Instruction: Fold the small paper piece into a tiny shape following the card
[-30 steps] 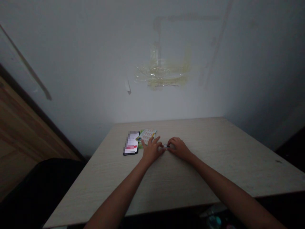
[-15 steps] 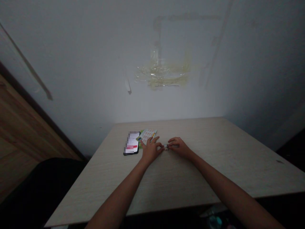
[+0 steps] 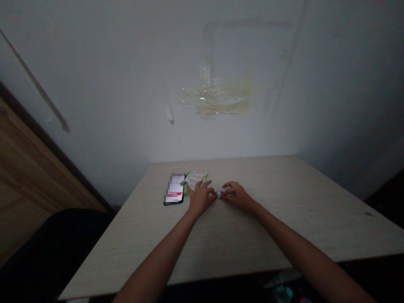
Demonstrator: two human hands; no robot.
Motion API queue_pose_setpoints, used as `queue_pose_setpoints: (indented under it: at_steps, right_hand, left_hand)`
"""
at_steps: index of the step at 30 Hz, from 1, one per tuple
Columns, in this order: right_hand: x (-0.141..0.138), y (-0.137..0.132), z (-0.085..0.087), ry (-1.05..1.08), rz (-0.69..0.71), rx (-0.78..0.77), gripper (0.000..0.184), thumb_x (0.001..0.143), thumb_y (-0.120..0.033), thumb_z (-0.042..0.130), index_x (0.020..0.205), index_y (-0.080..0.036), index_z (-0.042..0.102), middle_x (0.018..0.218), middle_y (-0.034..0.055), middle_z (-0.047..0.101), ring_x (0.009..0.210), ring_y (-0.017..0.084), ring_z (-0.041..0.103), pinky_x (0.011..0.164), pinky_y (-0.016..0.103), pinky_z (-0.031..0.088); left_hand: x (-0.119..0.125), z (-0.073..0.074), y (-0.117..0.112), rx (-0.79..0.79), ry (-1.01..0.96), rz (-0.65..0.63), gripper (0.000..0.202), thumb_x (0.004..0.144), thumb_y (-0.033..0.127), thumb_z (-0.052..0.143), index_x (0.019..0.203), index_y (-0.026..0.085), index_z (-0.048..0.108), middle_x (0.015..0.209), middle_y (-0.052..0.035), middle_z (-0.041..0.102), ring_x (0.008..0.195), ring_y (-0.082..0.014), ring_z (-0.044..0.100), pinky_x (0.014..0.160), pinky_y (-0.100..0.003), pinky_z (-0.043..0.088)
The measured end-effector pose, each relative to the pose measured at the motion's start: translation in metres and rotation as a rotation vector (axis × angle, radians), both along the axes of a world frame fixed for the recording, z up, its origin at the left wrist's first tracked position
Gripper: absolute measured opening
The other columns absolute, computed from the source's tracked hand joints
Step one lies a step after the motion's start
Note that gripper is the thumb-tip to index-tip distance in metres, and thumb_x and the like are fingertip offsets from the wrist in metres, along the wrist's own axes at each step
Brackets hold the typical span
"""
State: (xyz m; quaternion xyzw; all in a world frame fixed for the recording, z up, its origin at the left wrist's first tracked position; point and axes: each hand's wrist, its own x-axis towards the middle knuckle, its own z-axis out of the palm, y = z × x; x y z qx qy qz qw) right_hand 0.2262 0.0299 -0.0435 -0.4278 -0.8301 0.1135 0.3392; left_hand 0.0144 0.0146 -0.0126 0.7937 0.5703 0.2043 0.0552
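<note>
Between my two hands, low over the table, is a small whitish piece, too small to name. My left hand pinches it from the left with thumb and index finger, the other fingers fanned out beside a printed paper sheet. From the right, the fingertips of my right hand close on the same piece. Left of the sheet lies a phone with its screen lit and partly blurred out. Something green shows under the sheet's left edge.
The pale wood-grain table meets a grey wall bearing peeling clear tape. A dark rounded shape and a wooden panel stand at the left. Blurry items sit below the table's front edge.
My right fingertips have shifted slightly left and down on the small piece, covering a bit more of it. My left hand has barely moved; the phone and sheet stay put.
</note>
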Motion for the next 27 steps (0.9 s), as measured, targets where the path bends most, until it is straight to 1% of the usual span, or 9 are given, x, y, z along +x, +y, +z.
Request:
queue_pose_setpoints:
  at_steps: [6,11,18,23,27]
  right_hand:
    - [-0.002,0.001,-0.003,0.004,-0.043,-0.009,0.011,0.079,-0.037,0.071,0.083,-0.029,0.078,0.116,0.0074,0.062,0.11,0.024,0.055,0.098,0.042,0.042]
    - [-0.005,0.001,-0.004,0.026,-0.091,-0.031,0.011,0.079,-0.037,0.071,0.082,-0.028,0.078,0.118,0.008,0.062,0.113,0.024,0.054,0.099,0.042,0.043]
    - [-0.007,0.002,-0.001,-0.003,-0.134,-0.06,0.015,0.082,-0.039,0.068,0.088,-0.03,0.078,0.121,0.0082,0.061,0.115,0.026,0.053,0.1,0.044,0.042]
    - [-0.004,0.005,-0.003,0.035,-0.109,-0.095,0.014,0.082,-0.037,0.067,0.09,-0.031,0.078,0.124,0.0076,0.06,0.117,0.025,0.053,0.102,0.044,0.04]
    - [0.002,0.01,-0.006,0.111,-0.05,-0.101,0.015,0.082,-0.036,0.068,0.092,-0.03,0.078,0.128,0.0072,0.059,0.12,0.025,0.052,0.105,0.043,0.038]
  left_hand:
    - [0.002,-0.001,-0.001,-0.004,-0.025,-0.004,0.009,0.083,0.04,0.065,0.087,0.034,0.071,0.143,0.0059,0.05,0.136,-0.0348,0.031,0.101,-0.081,-0.003]
    - [0.002,0.0,-0.002,-0.012,-0.018,-0.009,0.01,0.084,0.039,0.064,0.088,0.034,0.071,0.143,0.0056,0.05,0.137,-0.0355,0.031,0.101,-0.081,-0.002]
    - [0.002,0.0,-0.003,-0.011,-0.019,-0.017,0.012,0.085,0.041,0.062,0.088,0.033,0.071,0.144,0.0054,0.049,0.137,-0.0345,0.031,0.1,-0.081,-0.001]
    - [0.001,-0.004,-0.002,0.022,-0.027,-0.004,0.012,0.084,0.041,0.063,0.089,0.034,0.07,0.142,0.0047,0.051,0.136,-0.0336,0.032,0.102,-0.079,-0.002]
    - [0.001,-0.005,-0.002,0.019,-0.039,0.0,0.01,0.083,0.04,0.064,0.088,0.033,0.071,0.142,0.004,0.051,0.137,-0.0338,0.032,0.103,-0.078,-0.004]
